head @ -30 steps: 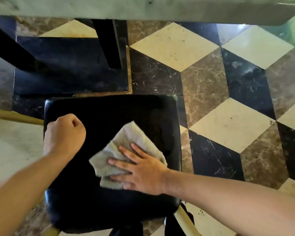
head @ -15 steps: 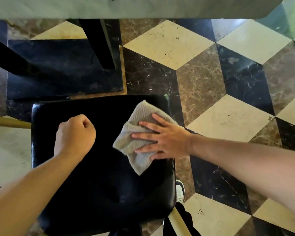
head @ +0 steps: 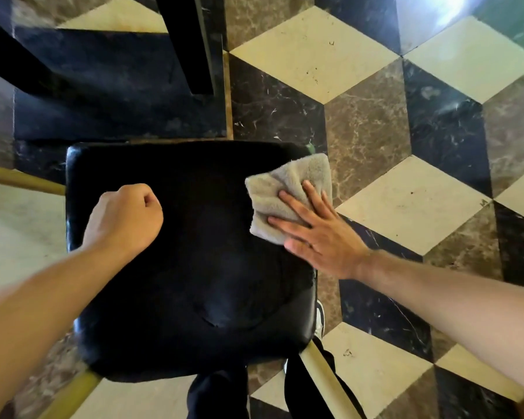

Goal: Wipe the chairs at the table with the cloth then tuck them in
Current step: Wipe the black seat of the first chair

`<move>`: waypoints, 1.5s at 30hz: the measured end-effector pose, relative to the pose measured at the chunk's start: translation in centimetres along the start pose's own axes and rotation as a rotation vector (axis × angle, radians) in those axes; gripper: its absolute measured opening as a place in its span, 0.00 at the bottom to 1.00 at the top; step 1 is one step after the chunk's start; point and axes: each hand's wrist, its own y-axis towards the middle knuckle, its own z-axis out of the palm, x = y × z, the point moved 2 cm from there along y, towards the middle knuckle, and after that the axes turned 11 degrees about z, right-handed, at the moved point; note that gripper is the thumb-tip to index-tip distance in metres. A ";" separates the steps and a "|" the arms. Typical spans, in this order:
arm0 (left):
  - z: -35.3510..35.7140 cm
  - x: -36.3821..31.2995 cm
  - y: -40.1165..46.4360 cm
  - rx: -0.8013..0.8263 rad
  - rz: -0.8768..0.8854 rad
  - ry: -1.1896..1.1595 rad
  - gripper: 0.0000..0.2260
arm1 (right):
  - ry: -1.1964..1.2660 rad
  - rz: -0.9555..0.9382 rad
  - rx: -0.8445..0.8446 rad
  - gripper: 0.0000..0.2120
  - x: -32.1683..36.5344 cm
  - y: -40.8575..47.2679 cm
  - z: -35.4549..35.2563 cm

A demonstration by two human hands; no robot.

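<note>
A chair with a black padded seat (head: 194, 267) and tan wooden frame stands below me. A crumpled grey cloth (head: 282, 189) lies at the seat's far right corner, partly over the edge. My right hand (head: 318, 234) presses flat on the cloth with straight, spread fingers. My left hand (head: 124, 216) rests on the left part of the seat as a closed fist, holding nothing.
A black table leg (head: 191, 43) and its dark square base (head: 118, 95) stand just beyond the chair. The floor is patterned marble tile (head: 375, 131). My dark trouser legs (head: 218, 394) and a shoe (head: 320, 319) show behind the chair.
My right hand has slid the cloth from the seat's middle to its far right corner. The view has tilted down, so the tabletop edge has left the frame. The left fist has stayed put.
</note>
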 end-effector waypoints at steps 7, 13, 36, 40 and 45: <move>1.6 -1.0 -1.4 0.051 -0.004 0.008 0.11 | -0.083 -0.421 0.170 0.21 5.7 -7.4 4.4; 1.9 -1.6 -2.0 0.047 0.041 0.017 0.11 | -0.263 -0.715 0.152 0.23 5.1 -4.9 4.0; 1.3 0.7 -0.1 -0.082 0.085 0.026 0.06 | 0.329 0.878 -0.105 0.22 2.7 12.9 -4.6; -0.7 4.9 0.5 -0.161 0.008 0.036 0.03 | 0.255 0.905 -0.093 0.21 5.4 14.1 -4.4; -2.3 9.9 0.9 -0.131 -0.177 0.010 0.12 | 0.215 0.779 -0.124 0.20 8.0 14.8 -3.8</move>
